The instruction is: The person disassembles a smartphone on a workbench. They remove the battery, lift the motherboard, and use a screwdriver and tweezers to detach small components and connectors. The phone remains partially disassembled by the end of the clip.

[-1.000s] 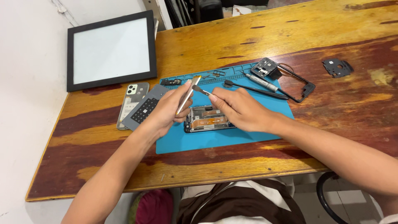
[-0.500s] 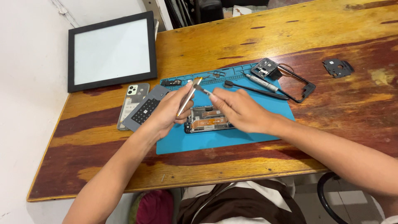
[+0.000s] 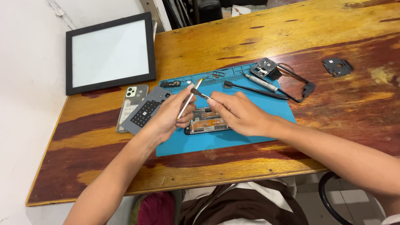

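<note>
- Opened phone (image 3: 207, 121) lies on the blue mat (image 3: 233, 137), near the middle of the wooden surface (image 3: 291, 33), back off, boards and an orange flex showing.
- Left hand (image 3: 173, 114) sits at about 9 o'clock of the phone, fingers curled shut around slim metal tweezers (image 3: 189, 99); the tips point up toward 1 o'clock, above the phone's top edge.
- Right hand (image 3: 237, 113) covers the phone's 3 o'clock side, thumb and forefinger pinched on a small dark tool (image 3: 199, 93) whose tip meets the tweezers' shaft. Cannot tell whether a part sits between the two tips.
- Judgement: both tools are raised off the phone, so the fine work is at the tips. Best done with wrists braced on the mat, light grip, small moves, tips kept over the mat in case a tiny part drops.
- Around: phone back cover (image 3: 131, 106) and grey panel (image 3: 146, 110) at 9 o'clock; black phone frame (image 3: 291, 81) and a pen-like screwdriver (image 3: 261, 82) at 2 o'clock; framed white pad (image 3: 109, 52) at 11 o'clock; small black plate (image 3: 336, 66) far at 2 o'clock.
</note>
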